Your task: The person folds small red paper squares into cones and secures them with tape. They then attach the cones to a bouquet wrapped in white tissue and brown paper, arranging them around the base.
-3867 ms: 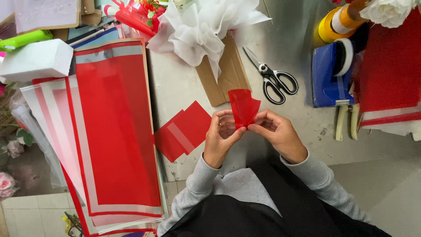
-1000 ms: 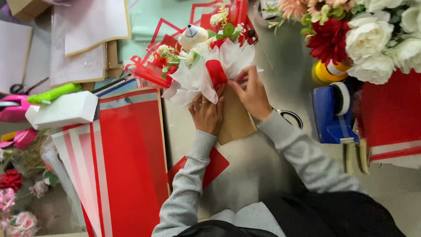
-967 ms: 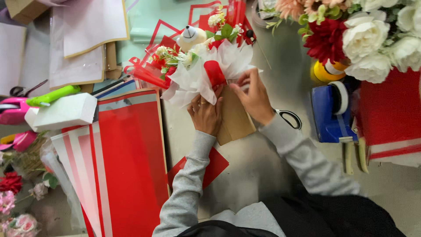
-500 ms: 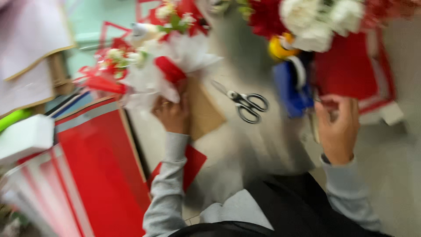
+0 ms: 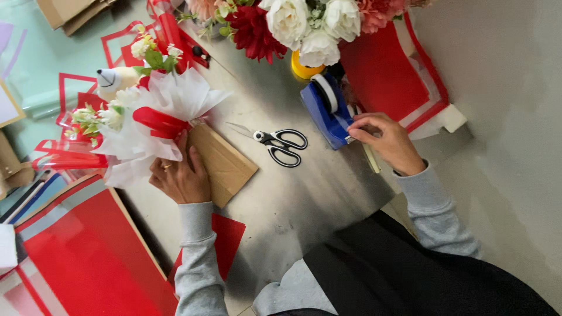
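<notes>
My left hand [image 5: 178,175] presses on the neck of a small bouquet [image 5: 149,114] wrapped in white tissue, with a red paper band and a brown paper base [image 5: 225,167]. A small white toy figure [image 5: 117,77] and little flowers sit in the bouquet. My right hand [image 5: 383,140] is at the blue tape dispenser [image 5: 325,114], fingers pinching at its front end where the tape comes off. Black-handled scissors [image 5: 281,143] lie on the grey table between my hands.
Red wrapping sheets [image 5: 88,257] lie at the left, a red square [image 5: 225,243] under my left forearm. A bunch of white, red and pink flowers [image 5: 293,23] stands at the back, with a yellow tape roll [image 5: 304,70] and more red paper [image 5: 386,76].
My right hand left the bouquet and moved right to the tape dispenser. My left hand stayed holding the red band on the bouquet. The view shifted right.
</notes>
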